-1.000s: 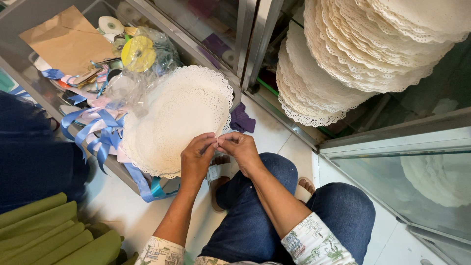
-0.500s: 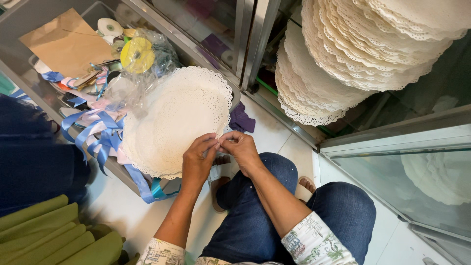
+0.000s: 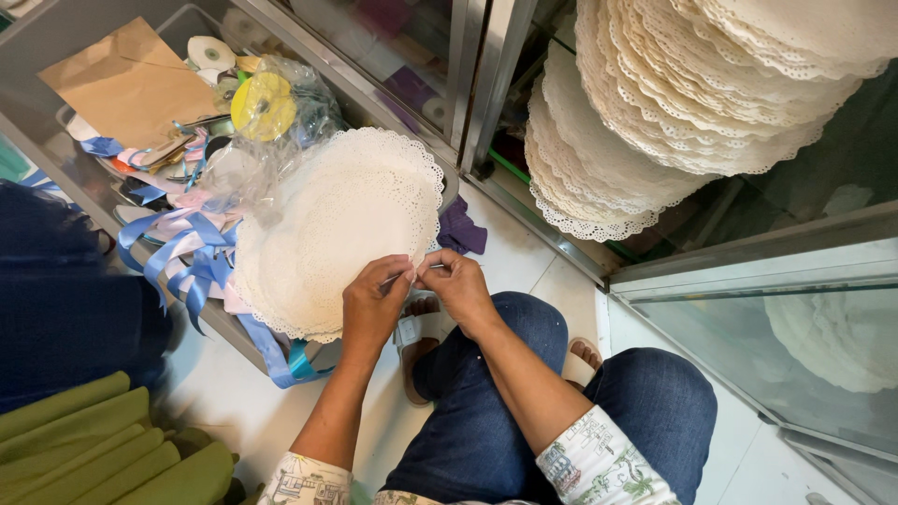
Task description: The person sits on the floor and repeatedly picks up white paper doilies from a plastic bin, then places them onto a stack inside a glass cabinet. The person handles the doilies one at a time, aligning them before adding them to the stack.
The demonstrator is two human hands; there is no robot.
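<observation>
The fingers (image 3: 404,273) of the left hand (image 3: 374,304) are pinched on the near edge of a round white paper doily (image 3: 341,224). The fingers of the right hand (image 3: 456,285) are closed around a thin pale strip (image 3: 398,277) that runs across to the left fingertips; what the strip is cannot be told. Both hands are held close together at the doily's rim, apparently so that the edge is steadied while it is worked. The doily is laid on a grey tray (image 3: 451,185) on the floor, tilted against its contents. Blue ribbons (image 3: 182,257) are heaped at its left side, beside a clear bag (image 3: 281,112) with a yellow disc inside. A brown paper envelope (image 3: 126,84) is propped at the far corner. More doilies (image 3: 655,122) are stacked on a shelf behind glass. Green cloth (image 3: 94,449) is folded nearby.
</observation>
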